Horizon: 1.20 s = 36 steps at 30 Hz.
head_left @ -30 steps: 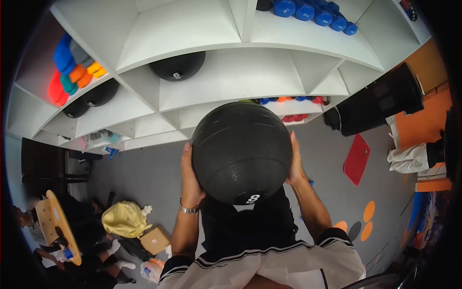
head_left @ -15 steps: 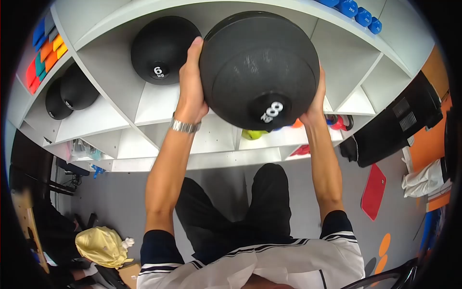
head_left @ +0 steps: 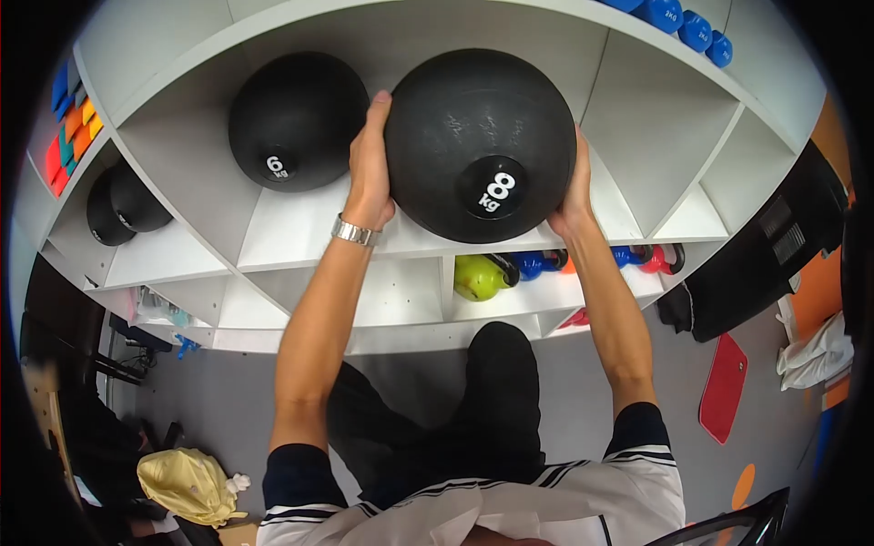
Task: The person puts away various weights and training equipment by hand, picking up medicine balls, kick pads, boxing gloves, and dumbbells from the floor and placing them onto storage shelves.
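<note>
A large black slam ball [head_left: 455,127] marked "8 kg" is held between my two hands at the front of a white shelf compartment. My left hand [head_left: 370,173] presses its left side, thumb up along the curve, with a metal-banded watch [head_left: 355,230] on the wrist. On the opposite side my right hand [head_left: 572,191] grips the ball, its fingers partly hidden behind it. Left of it, a black "6 kg" slam ball [head_left: 296,114] rests in the same compartment, close to my left hand. Whether the 8 kg ball touches the shelf board cannot be made out.
The white shelf unit [head_left: 173,264] spans the view. Kettlebells, including a yellow-green one [head_left: 481,278], sit on the lower shelf. Blue dumbbells [head_left: 696,32] line the top. Two more black balls [head_left: 137,198] are at left. A yellow bag [head_left: 187,485] and a red mat [head_left: 724,389] lie on the floor.
The 8 kg ball has gone farther into the compartment and looks smaller, both hands still on it. More of the kettlebells below shows. The whole view has shifted slightly.
</note>
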### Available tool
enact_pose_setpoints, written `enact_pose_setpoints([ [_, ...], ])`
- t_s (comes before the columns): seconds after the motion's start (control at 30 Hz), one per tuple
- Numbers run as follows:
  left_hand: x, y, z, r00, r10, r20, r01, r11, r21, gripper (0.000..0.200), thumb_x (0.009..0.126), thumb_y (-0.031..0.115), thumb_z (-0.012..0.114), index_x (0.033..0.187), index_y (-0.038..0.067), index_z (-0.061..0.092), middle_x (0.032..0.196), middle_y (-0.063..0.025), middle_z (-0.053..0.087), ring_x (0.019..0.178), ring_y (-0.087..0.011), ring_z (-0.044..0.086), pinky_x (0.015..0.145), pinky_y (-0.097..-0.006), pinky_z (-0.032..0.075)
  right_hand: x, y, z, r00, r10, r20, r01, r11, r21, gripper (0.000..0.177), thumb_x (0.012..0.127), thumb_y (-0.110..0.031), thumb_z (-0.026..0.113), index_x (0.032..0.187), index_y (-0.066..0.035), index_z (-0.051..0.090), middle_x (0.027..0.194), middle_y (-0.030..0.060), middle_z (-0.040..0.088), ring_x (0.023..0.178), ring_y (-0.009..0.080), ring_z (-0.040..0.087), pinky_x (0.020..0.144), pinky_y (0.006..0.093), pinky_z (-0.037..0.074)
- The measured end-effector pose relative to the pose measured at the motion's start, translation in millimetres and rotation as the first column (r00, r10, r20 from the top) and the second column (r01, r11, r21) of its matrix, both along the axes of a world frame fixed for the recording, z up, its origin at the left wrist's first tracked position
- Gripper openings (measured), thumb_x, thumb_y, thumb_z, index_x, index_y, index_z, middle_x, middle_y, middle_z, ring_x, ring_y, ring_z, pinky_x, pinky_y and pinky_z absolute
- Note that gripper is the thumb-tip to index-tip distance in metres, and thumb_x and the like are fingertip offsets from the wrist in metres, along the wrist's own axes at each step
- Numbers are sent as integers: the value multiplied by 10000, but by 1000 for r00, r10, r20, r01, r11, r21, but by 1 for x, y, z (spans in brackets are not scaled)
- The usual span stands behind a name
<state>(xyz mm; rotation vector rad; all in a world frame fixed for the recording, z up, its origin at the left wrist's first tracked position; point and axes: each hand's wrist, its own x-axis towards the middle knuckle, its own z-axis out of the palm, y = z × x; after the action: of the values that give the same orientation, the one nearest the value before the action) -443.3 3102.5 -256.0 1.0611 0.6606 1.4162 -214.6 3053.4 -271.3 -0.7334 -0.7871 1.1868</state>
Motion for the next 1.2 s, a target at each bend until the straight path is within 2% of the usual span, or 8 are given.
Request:
enact_pose_setpoints([
  [0.23, -11, -8, -18, 992, 78, 96, -79, 997, 7, 644, 922, 581, 482, 1269, 46, 570, 1237, -114, 627, 1097, -228, 625, 963, -355, 496, -4, 22, 12, 984, 79, 160, -75, 997, -31, 690, 889, -643, 486, 1296, -92, 571, 1261, 93, 616, 1189, 221, 568, 988, 409, 479],
  [0.33, -12, -10, -19, 987, 143, 72, -144, 989, 13, 637, 926, 585, 473, 1301, 76, 546, 1273, -107, 603, 1159, -233, 585, 1006, -364, 454, 1, 39, 21, 934, 205, 294, -211, 977, -12, 845, 908, -653, 428, 1457, -15, 362, 1476, 150, 426, 1338, 269, 428, 1091, 382, 387],
  [0.43, -15, -7, -21, 985, 175, -7, -175, 984, -16, 670, 925, 607, 455, 1336, 81, 518, 1326, -113, 567, 1232, -232, 526, 1047, -368, 401, -5, 43, 22, 963, 126, 240, -107, 990, -88, 720, 936, -621, 394, 1325, -28, 521, 1288, 150, 590, 1175, 259, 560, 1055, 376, 427],
  [0.53, -9, -5, -13, 982, 182, -47, -182, 983, 1, 747, 916, 659, 425, 1368, 69, 496, 1368, -125, 538, 1280, -236, 478, 1080, -365, 346, -2, 49, 15, 962, 14, 271, 8, 997, -79, 700, 879, -653, 493, 1310, -104, 561, 1264, 96, 613, 1183, 215, 570, 982, 402, 478],
  [0.73, -17, 6, -15, 991, 86, -101, -92, 995, -48, 788, 915, 674, 406, 1403, 57, 463, 1395, -147, 516, 1298, -255, 465, 1107, -370, 322, 3, 54, 10, 959, 79, 273, -54, 994, -97, 769, 873, -694, 446, 1351, -96, 522, 1346, 139, 550, 1232, 264, 531, 1025, 425, 438],
  [0.9, -21, 12, -15, 999, -11, -46, 5, 991, -134, 739, 904, 674, 403, 1368, 108, 510, 1397, -113, 514, 1284, -245, 480, 1076, -408, 377, 11, 61, 3, 940, 211, 268, -192, 977, -94, 882, 854, -755, 406, 1425, -85, 435, 1472, 197, 388, 1333, 307, 423, 1073, 481, 382],
  [1.03, -11, 1, -6, 999, 21, 33, -15, 988, -154, 611, 924, 604, 426, 1262, 115, 568, 1269, -90, 595, 1134, -216, 593, 951, -384, 494, 12, 57, 3, 950, 173, 258, -126, 974, -189, 854, 868, -739, 406, 1403, -75, 458, 1402, 187, 466, 1295, 293, 470, 1070, 452, 401],
  [1.2, -5, 7, 2, 996, 45, 77, -36, 993, -117, 536, 954, 528, 430, 1216, 87, 588, 1178, -86, 643, 1039, -200, 643, 889, -348, 528, 17, 50, 1, 979, 183, 87, -176, 981, -84, 716, 929, -640, 413, 1369, -79, 492, 1322, 139, 548, 1187, 235, 563, 1016, 392, 464],
])
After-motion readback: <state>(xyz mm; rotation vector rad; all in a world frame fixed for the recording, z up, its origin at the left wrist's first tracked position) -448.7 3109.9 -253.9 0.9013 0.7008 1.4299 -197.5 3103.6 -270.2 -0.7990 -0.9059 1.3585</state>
